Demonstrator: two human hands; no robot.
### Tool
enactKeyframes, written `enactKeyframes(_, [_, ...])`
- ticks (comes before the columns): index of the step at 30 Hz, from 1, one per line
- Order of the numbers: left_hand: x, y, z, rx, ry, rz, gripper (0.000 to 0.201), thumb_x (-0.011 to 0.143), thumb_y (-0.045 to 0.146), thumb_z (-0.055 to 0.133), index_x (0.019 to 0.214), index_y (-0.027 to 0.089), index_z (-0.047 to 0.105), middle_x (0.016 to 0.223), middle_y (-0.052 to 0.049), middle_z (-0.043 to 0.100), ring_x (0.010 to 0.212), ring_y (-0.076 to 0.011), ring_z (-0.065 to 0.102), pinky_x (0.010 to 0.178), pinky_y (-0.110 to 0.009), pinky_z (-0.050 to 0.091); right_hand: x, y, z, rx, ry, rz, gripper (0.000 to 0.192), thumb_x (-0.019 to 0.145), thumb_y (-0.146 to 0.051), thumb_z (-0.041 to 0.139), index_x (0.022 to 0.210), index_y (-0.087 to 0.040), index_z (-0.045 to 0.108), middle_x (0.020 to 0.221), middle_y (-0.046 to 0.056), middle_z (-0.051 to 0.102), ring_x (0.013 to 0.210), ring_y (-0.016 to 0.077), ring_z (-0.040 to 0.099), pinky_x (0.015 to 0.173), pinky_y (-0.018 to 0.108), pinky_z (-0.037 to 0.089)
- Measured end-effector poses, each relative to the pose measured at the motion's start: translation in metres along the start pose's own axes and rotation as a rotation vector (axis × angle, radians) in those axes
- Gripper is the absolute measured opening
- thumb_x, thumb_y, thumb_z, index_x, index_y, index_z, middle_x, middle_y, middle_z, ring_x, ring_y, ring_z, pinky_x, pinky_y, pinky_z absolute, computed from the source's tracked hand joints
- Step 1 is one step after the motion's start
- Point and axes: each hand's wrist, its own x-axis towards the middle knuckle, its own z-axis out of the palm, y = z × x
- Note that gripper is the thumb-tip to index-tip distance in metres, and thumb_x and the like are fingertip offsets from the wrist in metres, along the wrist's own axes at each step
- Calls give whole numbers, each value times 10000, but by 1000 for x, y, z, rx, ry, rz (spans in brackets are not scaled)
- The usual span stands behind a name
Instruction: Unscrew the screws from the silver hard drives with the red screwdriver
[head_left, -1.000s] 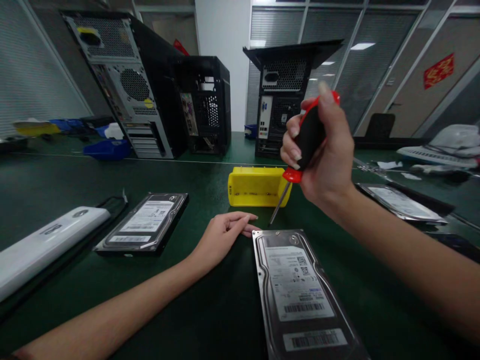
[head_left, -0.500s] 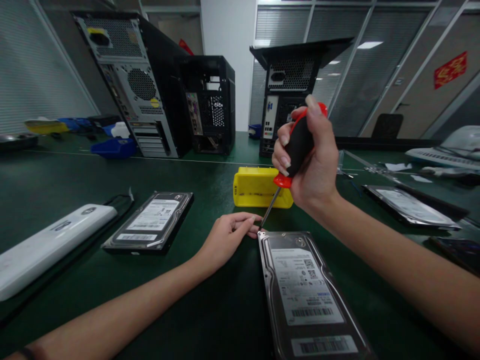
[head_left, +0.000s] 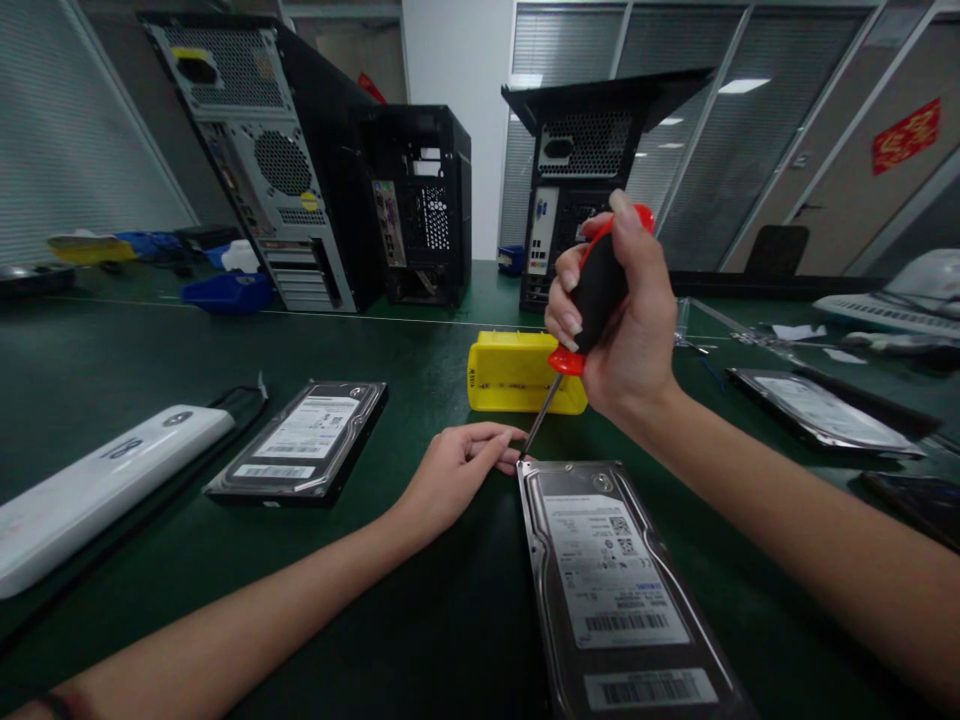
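Note:
My right hand (head_left: 634, 310) is wrapped round the black and red handle of a screwdriver (head_left: 600, 290). Its thin shaft slants down to the left, with the tip at the far left corner of a hard drive (head_left: 611, 570). That drive lies label up on the table in front of me. Just left of the same corner, my left hand (head_left: 457, 475) has thumb and fingers drawn together beside the screwdriver tip. Whatever those fingertips may pinch is too small to make out. Behind the tip stands a yellow plastic bin (head_left: 491, 370), partly covered by the right hand.
A second hard drive (head_left: 300, 440) and a white bar-shaped device (head_left: 112, 485) with a black cable lie left. Another drive (head_left: 825, 410) lies right. Computer cases (head_left: 330, 170) stand along the back of the green table (head_left: 360, 350), near a blue bin (head_left: 229, 292).

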Motion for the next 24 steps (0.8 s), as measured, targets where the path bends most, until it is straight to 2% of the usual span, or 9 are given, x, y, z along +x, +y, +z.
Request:
enactKeyframes(8, [0,-4,-1,-14,-15,13,302,894,307,519,1077,106,651,922,-101,739,829,-185,699,817,-328,533,-2,0,3,-21,-5,3,217,780,-394,608,769,-233,464,620,-54,445,383,49,356,337,200,223])
enactKeyframes(11, [1,-3,0,-30,-22,7,299,890,298,522,1074,100,652,919,-103,741,826,-184,701,813,-322,534,-3,0,2,-51,-58,6,238,778,-428,606,793,-237,464,645,-53,435,405,51,371,362,201,262])
enactKeyframes(16, [-2,2,1,-29,-1,-15,293,881,280,530,1072,96,654,938,-109,742,841,-193,704,824,-323,529,-4,0,1,-31,-187,16,203,840,-375,474,946,-215,540,729,-14,467,501,75,446,441,234,368])
enactKeyframes(20, [-4,4,0,-20,58,-25,288,876,309,537,1054,121,663,920,-97,748,874,-214,704,822,-331,527,-6,2,3,-56,-228,49,165,814,-369,570,922,-246,556,731,-27,485,547,74,466,497,224,420])
enactKeyframes(24, [-6,5,-2,40,98,-31,310,874,352,536,1068,146,662,887,-83,754,865,-230,705,796,-346,527,-8,2,6,-151,-164,-3,202,777,-331,643,830,-243,468,634,-60,487,525,80,483,473,214,430])
